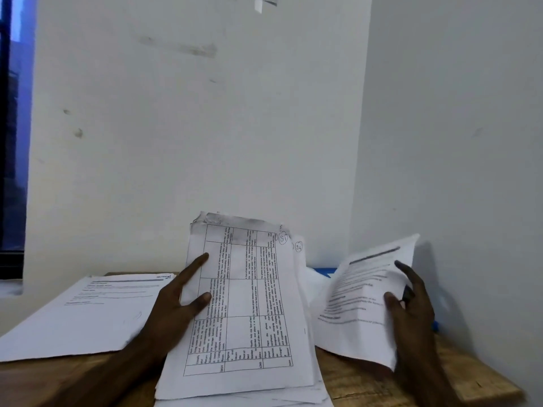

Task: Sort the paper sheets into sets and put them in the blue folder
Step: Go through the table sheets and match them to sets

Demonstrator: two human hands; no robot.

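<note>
Left hand [173, 309] holds paper stack [249, 318]; right hand [411, 306] grips sheet [358, 304] beside it.

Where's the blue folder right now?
Head view: the blue folder lies at the back right of the table by the wall, mostly hidden behind the sheet the right hand holds; only a blue strip shows between that sheet and the middle stack.

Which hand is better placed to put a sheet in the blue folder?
Probably right: the right hand grips a loose sheet by the blue folder; the left hand holds the stack.
</note>
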